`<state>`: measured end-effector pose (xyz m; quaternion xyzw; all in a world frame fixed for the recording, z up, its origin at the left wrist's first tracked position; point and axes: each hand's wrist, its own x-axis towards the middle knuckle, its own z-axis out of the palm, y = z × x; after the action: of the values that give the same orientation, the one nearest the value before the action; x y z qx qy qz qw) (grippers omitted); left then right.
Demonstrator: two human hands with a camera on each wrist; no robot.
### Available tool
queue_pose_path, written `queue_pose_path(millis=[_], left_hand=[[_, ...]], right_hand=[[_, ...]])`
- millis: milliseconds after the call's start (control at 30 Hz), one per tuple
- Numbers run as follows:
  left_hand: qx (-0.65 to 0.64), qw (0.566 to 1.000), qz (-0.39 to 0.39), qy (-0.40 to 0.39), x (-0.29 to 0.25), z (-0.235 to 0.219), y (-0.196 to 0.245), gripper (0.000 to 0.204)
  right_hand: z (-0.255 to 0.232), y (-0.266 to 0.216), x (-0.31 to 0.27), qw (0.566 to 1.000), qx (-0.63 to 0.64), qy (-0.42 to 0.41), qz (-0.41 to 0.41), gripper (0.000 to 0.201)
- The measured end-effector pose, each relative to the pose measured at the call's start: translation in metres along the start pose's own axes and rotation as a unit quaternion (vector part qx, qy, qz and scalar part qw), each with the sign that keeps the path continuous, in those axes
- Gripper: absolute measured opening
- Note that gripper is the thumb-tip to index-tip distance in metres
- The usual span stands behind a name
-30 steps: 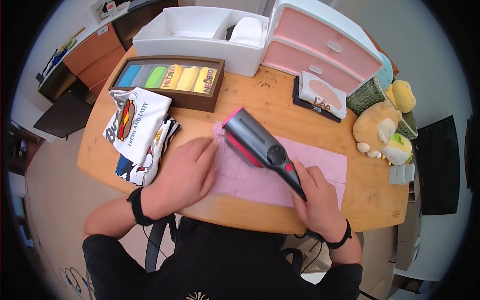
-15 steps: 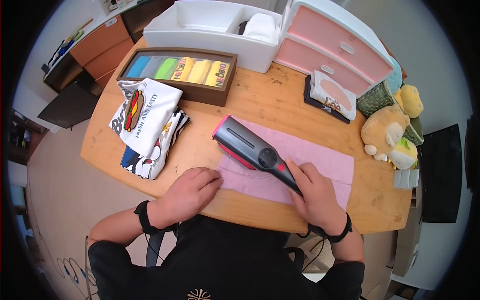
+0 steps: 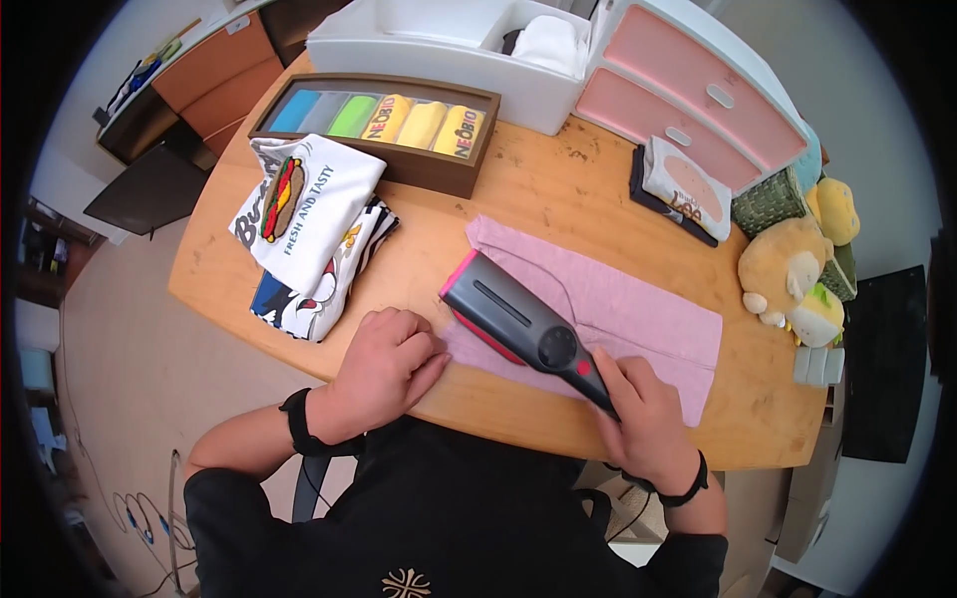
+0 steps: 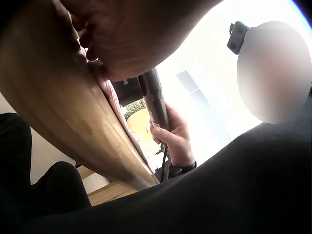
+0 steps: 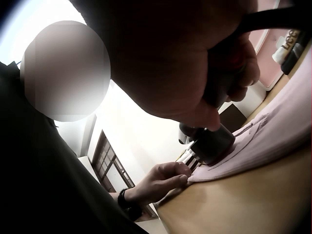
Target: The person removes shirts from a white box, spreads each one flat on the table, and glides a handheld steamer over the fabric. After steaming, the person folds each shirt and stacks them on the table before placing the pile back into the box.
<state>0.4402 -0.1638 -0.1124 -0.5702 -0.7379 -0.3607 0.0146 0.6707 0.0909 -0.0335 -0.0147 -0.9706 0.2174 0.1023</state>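
A folded pink garment (image 3: 648, 309) with a curved seam lies flat near the front of the table. My right hand (image 3: 648, 424) grips the handle of a grey and pink handheld garment steamer (image 3: 510, 311), whose head rests over the garment's left part. At the garment's near left corner, my left hand (image 3: 387, 361) pinches the edge between thumb and curled fingers; the right wrist view shows these fingers (image 5: 170, 171) at the corner, close to the steamer head (image 5: 214, 146). The steamer's underside is hidden in the head view.
Folded printed shirts (image 3: 309, 224) lie left, beside a brown box (image 3: 439, 177) of rolled coloured cloths. Behind stand a white bin (image 3: 449, 75) and a pink-fronted drawer unit (image 3: 638, 105). More folded shirts (image 3: 688, 184) and plush toys (image 3: 783, 264) sit right.
My left hand has come down from the garment's far left part to its near left corner. The steamer, still in my right hand, has moved nearer to the table's front edge.
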Motion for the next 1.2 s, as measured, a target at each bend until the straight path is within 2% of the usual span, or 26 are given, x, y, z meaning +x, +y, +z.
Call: queue_pose_path(millis=[67, 233, 433, 533, 667, 767, 833, 900, 1033, 1067, 1167, 1200], left_hand=[[-0.008, 1.0, 0.0, 0.024, -0.005, -0.002, 0.001, 0.02], [0.033, 0.999, 0.04, 0.002, -0.014, -0.004, 0.0, 0.015], [0.063, 0.995, 0.073, -0.004, -0.011, -0.004, 0.0, 0.014], [0.085, 0.993, 0.075, -0.02, -0.008, -0.008, 0.004, 0.014], [0.059, 0.996, 0.066, -0.026, -0.002, -0.009, 0.005, 0.013], [0.032, 0.996, 0.067, -0.046, 0.014, -0.014, 0.012, 0.013], [0.004, 0.996, 0.079, -0.049, 0.031, -0.012, 0.021, 0.015], [-0.022, 0.993, 0.074, -0.093, 0.048, -0.007, 0.03, 0.016], [-0.017, 0.982, 0.092, -0.163, 0.086, 0.018, 0.05, 0.02], [-0.004, 0.981, 0.098, -0.165, 0.095, 0.027, 0.053, 0.021], [0.036, 0.98, 0.117, -0.16, 0.112, 0.053, 0.053, 0.024], [0.048, 0.98, 0.121, -0.151, 0.116, 0.062, 0.052, 0.025]], right_hand=[[-0.006, -0.004, -0.008, 1.0, 0.013, -0.014, -0.007, 0.079], [0.002, -0.01, -0.015, 0.999, 0.005, -0.043, -0.018, 0.075], [0.022, -0.015, -0.005, 0.999, -0.022, -0.005, -0.046, 0.072], [0.009, -0.014, -0.014, 1.0, 0.007, -0.023, -0.016, 0.075], [-0.014, -0.006, -0.055, 0.998, -0.01, 0.034, 0.042, 0.08], [-0.023, -0.006, -0.08, 0.987, -0.046, 0.092, 0.124, 0.077], [-0.024, -0.009, -0.089, 0.98, -0.06, 0.087, 0.171, 0.073], [-0.018, -0.012, -0.094, 0.974, -0.096, 0.07, 0.194, 0.072], [-0.001, -0.018, -0.077, 0.961, -0.074, 0.074, 0.256, 0.077], [-0.002, -0.02, -0.074, 0.96, -0.064, 0.064, 0.265, 0.078], [-0.002, -0.004, -0.071, 0.978, 0.003, 0.087, 0.188, 0.079], [-0.012, -0.005, -0.067, 0.957, 0.114, 0.034, 0.265, 0.077]])
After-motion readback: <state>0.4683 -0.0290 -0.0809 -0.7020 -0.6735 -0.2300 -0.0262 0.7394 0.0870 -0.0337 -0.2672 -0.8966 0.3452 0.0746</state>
